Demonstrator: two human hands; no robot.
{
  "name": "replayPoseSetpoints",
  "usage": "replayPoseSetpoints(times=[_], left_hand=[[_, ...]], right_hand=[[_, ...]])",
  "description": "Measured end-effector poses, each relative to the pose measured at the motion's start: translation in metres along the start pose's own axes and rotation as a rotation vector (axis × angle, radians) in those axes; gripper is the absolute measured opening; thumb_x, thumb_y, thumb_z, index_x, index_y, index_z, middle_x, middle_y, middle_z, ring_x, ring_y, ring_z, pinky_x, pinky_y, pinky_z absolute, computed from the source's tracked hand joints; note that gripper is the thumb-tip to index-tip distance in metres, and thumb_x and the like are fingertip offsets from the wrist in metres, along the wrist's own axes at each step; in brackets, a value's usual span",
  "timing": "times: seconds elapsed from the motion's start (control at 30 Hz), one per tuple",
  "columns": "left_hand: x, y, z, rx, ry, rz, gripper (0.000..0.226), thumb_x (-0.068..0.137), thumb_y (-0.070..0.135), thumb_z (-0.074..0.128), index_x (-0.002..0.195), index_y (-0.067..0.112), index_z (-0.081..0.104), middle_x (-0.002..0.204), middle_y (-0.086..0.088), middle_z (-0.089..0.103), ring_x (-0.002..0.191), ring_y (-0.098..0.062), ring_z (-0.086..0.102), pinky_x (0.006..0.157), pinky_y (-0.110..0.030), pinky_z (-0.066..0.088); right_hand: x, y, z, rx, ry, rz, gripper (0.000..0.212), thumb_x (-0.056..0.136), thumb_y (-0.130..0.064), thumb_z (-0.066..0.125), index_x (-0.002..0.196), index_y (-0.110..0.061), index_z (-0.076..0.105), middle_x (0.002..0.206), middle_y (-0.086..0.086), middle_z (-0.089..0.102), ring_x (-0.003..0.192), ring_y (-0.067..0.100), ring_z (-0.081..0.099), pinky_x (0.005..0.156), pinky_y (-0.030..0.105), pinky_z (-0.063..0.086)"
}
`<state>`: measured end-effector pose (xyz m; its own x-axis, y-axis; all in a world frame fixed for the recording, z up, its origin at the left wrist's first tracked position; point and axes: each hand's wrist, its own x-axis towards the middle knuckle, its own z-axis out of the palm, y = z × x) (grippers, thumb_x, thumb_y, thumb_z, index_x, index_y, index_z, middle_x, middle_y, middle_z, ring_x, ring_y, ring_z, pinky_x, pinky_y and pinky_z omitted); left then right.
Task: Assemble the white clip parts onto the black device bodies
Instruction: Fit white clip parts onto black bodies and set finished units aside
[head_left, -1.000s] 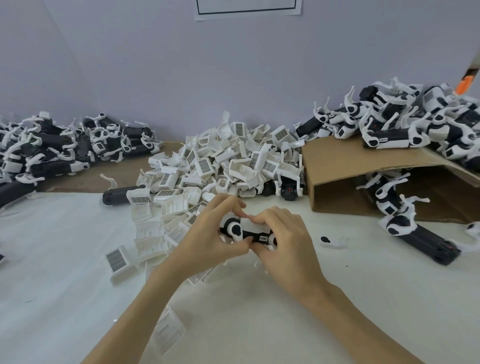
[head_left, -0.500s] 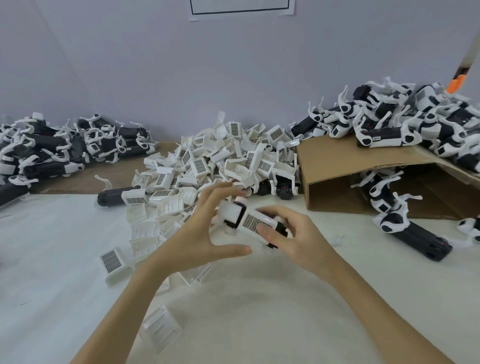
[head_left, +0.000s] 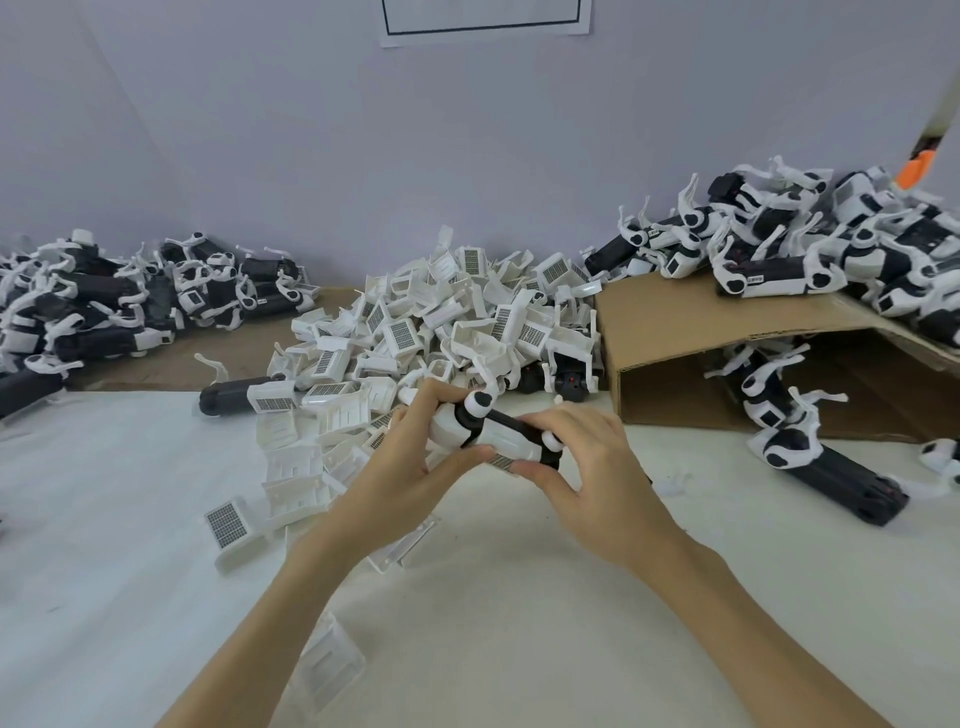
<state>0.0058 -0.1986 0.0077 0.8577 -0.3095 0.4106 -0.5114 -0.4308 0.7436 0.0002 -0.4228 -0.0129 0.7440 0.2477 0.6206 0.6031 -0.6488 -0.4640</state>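
A black device body (head_left: 496, 434) with white clip parts on it is held above the white table, tilted down to the right. My left hand (head_left: 410, 462) grips its upper left end, fingers curled over the top. My right hand (head_left: 592, 467) pinches its lower right end between thumb and fingers. A heap of loose white clip parts (head_left: 441, 322) lies just behind my hands.
A pile of black and white devices (head_left: 119, 306) lies at the back left. More devices (head_left: 810, 249) sit on a tilted cardboard sheet (head_left: 691, 332) at the right. One black device (head_left: 831, 467) lies under it. Loose clips (head_left: 234, 530) lie on the table (head_left: 519, 623).
The device has turned in my hands. My left hand, apart from it half a second ago, now grips its left end again. My right hand has shifted to its lower right end.
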Motion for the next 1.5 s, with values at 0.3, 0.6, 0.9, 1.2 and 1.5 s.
replayPoseSetpoints(times=[0.3, 0.6, 0.9, 1.2, 1.5], left_hand=[[-0.002, 0.002, 0.000, -0.026, 0.046, 0.016, 0.030, 0.097, 0.037, 0.072, 0.122, 0.030, 0.057, 0.111, 0.008, 0.064, 0.109, -0.032, 0.057, 0.099, -0.053, 0.048], [-0.002, 0.000, 0.010, 0.258, 0.047, 0.113, 0.047, 0.093, 0.065, 0.064, 0.135, 0.046, 0.055, 0.124, 0.033, 0.055, 0.130, -0.001, 0.033, 0.108, -0.027, 0.037], [-0.002, 0.008, 0.006, 0.039, 0.189, 0.007, 0.035, 0.088, 0.062, 0.074, 0.118, 0.047, 0.063, 0.116, 0.025, 0.068, 0.125, -0.008, 0.051, 0.102, -0.016, 0.040], [0.002, 0.013, -0.005, 0.037, 0.063, -0.083, 0.040, 0.089, 0.069, 0.066, 0.123, 0.047, 0.063, 0.120, 0.025, 0.062, 0.121, 0.000, 0.057, 0.094, -0.009, 0.042], [0.000, 0.017, 0.014, -0.217, 0.167, -0.202, 0.049, 0.065, 0.055, 0.092, 0.096, 0.037, 0.059, 0.099, 0.008, 0.073, 0.093, -0.013, 0.074, 0.081, -0.032, 0.058]], right_hand=[[0.000, -0.006, -0.007, 0.092, -0.051, 0.019, 0.027, 0.096, -0.040, 0.068, 0.119, -0.025, 0.066, 0.102, -0.022, 0.059, 0.102, 0.005, 0.055, 0.102, 0.027, 0.037], [-0.003, -0.001, 0.003, 0.044, -0.155, 0.152, 0.036, 0.088, -0.042, 0.081, 0.115, -0.027, 0.062, 0.105, -0.024, 0.061, 0.109, -0.017, 0.037, 0.091, 0.010, 0.030], [0.002, -0.012, -0.003, 0.163, -0.145, 0.139, 0.050, 0.086, -0.047, 0.081, 0.129, -0.038, 0.058, 0.116, -0.026, 0.060, 0.112, 0.005, 0.056, 0.097, 0.029, 0.042], [-0.003, -0.010, 0.003, 0.144, 0.036, 0.055, 0.046, 0.087, -0.025, 0.082, 0.127, -0.026, 0.059, 0.117, -0.013, 0.061, 0.104, 0.009, 0.064, 0.081, 0.026, 0.056], [-0.005, -0.004, 0.009, -0.059, 0.143, -0.004, 0.050, 0.089, -0.022, 0.082, 0.135, -0.015, 0.065, 0.125, -0.004, 0.070, 0.114, 0.008, 0.059, 0.095, 0.029, 0.051]])
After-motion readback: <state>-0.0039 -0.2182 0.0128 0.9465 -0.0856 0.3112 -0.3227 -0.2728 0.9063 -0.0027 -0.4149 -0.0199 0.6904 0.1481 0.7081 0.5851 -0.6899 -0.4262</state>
